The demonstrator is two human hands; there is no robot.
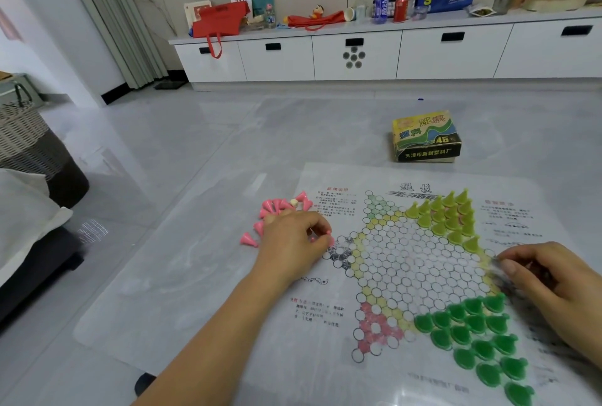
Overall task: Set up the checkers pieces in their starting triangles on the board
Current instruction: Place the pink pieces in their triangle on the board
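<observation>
Left hand [293,239] pinches a pink piece [330,240] right over the board's [407,262] leftmost point. The loose pink pile [280,210] lies just behind the grip, a bit to its left. Yellow pieces [449,216] stand well right of it, green pieces [479,337] right and nearer. Right hand [553,281] curls at the board's right edge, but it's too blurry to tell if it's holding anything.

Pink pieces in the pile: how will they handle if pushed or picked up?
Pink pieces are small cones, several lying on their sides: probably tip easily and roll in arcs. The left hand pinches one by fingertips, so likely light. Glossy sheet beneath may let them slide.
</observation>
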